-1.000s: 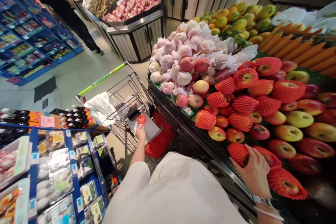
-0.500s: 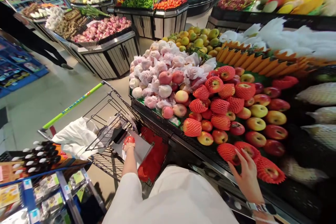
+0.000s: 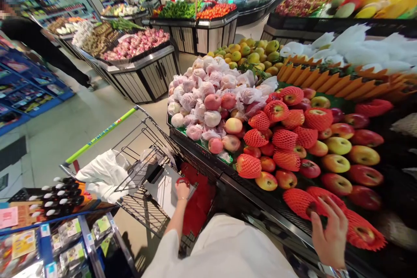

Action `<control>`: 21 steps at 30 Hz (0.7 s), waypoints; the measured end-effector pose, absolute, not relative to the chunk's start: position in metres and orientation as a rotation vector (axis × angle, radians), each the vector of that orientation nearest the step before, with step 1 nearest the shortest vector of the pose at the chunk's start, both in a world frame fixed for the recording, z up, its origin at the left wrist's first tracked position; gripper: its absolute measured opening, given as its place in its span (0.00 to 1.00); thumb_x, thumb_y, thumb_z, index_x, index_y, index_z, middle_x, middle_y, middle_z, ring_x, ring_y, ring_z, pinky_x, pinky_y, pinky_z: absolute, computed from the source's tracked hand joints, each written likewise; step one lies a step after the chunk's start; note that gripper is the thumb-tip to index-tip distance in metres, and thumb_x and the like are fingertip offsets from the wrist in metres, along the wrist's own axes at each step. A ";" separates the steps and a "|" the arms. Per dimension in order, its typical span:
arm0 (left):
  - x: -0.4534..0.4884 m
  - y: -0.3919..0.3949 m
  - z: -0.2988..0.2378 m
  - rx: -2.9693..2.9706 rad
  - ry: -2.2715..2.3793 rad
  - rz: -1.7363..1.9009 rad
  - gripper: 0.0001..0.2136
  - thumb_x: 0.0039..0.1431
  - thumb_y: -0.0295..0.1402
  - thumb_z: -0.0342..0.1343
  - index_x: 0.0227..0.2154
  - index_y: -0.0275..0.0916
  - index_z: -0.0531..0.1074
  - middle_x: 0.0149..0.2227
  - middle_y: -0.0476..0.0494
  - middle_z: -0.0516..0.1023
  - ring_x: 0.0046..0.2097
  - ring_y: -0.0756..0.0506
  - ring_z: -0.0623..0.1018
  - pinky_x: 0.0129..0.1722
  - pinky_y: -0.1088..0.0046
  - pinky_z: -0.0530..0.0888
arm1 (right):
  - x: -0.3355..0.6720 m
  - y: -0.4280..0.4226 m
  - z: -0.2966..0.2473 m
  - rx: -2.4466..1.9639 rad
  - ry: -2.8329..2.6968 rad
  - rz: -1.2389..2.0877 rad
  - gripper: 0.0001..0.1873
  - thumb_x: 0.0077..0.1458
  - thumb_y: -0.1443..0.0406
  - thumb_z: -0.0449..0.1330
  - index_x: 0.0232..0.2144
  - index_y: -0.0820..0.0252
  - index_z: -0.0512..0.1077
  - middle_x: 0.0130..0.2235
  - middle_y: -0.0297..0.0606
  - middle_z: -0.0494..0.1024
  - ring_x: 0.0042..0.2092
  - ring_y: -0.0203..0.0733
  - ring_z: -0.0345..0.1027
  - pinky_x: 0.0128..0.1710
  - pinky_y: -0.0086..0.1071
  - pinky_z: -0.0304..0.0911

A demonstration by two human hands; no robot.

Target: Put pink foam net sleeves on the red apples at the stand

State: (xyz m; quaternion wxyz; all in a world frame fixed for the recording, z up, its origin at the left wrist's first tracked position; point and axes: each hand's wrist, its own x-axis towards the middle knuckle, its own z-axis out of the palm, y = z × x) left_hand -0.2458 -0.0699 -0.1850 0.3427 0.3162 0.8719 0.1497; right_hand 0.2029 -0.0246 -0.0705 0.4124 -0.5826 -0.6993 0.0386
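While my left hand grips a red apple low in the cart, lower middle of the frame, my right hand lies open on a netted apple at lower right. I should curl those fingers softly round the net and lift straight up.

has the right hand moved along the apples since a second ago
Yes. The right hand has shifted right, from the leftmost front netted apple onto its neighbour.

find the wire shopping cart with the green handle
Head view, lower left of centre: the green-handled wire shopping cart stands beside the apple stand's front, left hand inside it.
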 end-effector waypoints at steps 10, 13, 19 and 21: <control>-0.098 -0.071 -0.104 1.537 1.660 1.160 0.13 0.63 0.40 0.43 0.31 0.43 0.71 0.31 0.40 0.73 0.39 0.41 0.73 0.49 0.59 0.67 | 0.152 -0.020 -0.048 -1.043 -1.975 0.528 0.12 0.60 0.66 0.54 0.43 0.53 0.74 0.42 0.37 0.79 0.43 0.45 0.75 0.44 0.37 0.71; -0.068 -0.069 -0.073 1.624 1.308 1.434 0.12 0.67 0.39 0.40 0.38 0.42 0.67 0.35 0.39 0.71 0.37 0.44 0.71 0.41 0.64 0.69 | 0.140 -0.021 -0.036 -1.023 -1.838 0.708 0.12 0.58 0.67 0.54 0.42 0.53 0.75 0.40 0.37 0.80 0.40 0.43 0.76 0.41 0.35 0.73; -0.033 -0.053 -0.041 1.313 0.861 1.499 0.14 0.65 0.45 0.49 0.32 0.41 0.56 0.27 0.51 0.60 0.28 0.51 0.61 0.28 0.77 0.62 | 0.145 -0.029 -0.029 -1.090 -1.354 1.026 0.06 0.53 0.62 0.60 0.35 0.55 0.74 0.35 0.39 0.80 0.36 0.45 0.76 0.35 0.36 0.73; -0.026 -0.049 -0.037 1.213 0.791 1.466 0.15 0.62 0.43 0.54 0.31 0.40 0.55 0.28 0.50 0.65 0.30 0.52 0.65 0.31 0.77 0.64 | 0.148 -0.030 -0.027 -1.085 -1.221 1.052 0.07 0.50 0.60 0.63 0.31 0.56 0.71 0.32 0.38 0.79 0.34 0.44 0.75 0.33 0.35 0.73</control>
